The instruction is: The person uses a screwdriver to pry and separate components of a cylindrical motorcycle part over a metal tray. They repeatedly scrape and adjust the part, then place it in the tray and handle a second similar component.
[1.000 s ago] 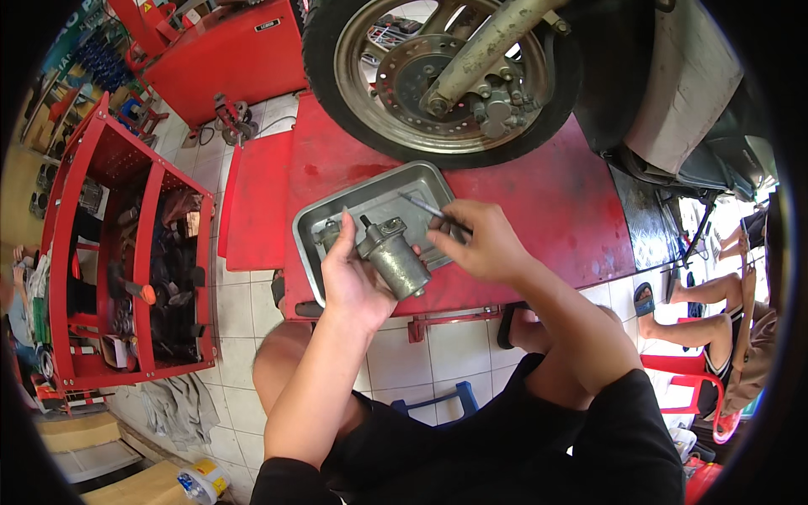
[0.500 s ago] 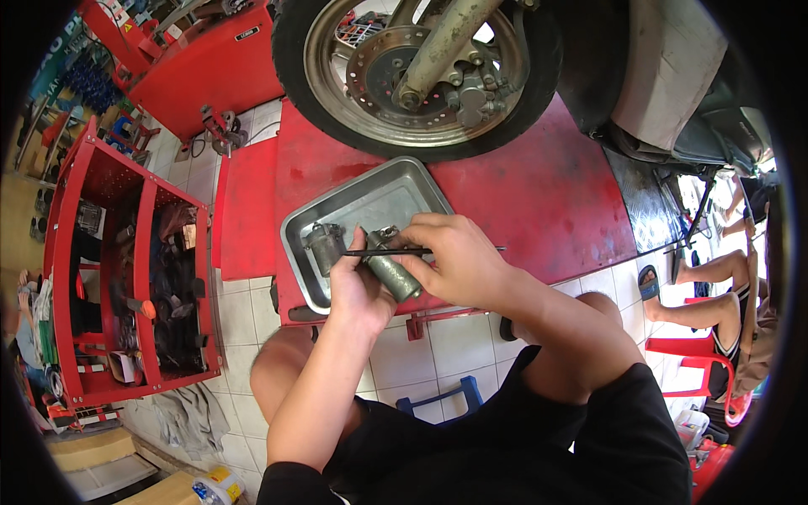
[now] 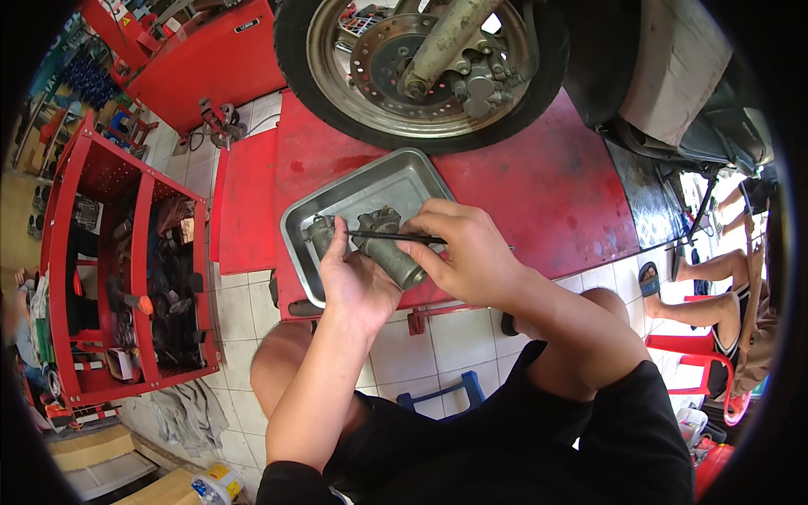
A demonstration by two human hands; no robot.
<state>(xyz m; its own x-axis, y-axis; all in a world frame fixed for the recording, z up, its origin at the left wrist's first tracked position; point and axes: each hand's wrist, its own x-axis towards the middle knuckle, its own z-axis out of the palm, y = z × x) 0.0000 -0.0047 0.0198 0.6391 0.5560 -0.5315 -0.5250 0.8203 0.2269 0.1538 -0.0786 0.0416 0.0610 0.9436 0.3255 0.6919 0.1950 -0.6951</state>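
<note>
My left hand (image 3: 358,286) cradles a grey metal cylinder part (image 3: 397,263) from below, its thumb raised beside it. The cylinder is worn and lies tilted, with a wider, uneven upper end. My right hand (image 3: 467,252) pinches a thin black rod (image 3: 383,236), which lies across the cylinder near that upper end. The rod's left end is close to my left thumb; whether it touches cannot be seen. A second grey metal part (image 3: 320,231) sits in the shallow metal tray (image 3: 396,187) behind my left hand, partly hidden by the thumb.
The tray rests on a red platform (image 3: 539,194), below a motorcycle's front wheel (image 3: 337,109). To the left stands a red tool cart (image 3: 147,278). A blue stool (image 3: 446,396) is under me. At the right, a seated person's legs (image 3: 703,307) show beside a red chair (image 3: 677,345).
The cylinder and both hands have risen slightly away from me. The black rod now slants a little, its left end higher. My left thumb has moved slightly left and covers part of the second part.
</note>
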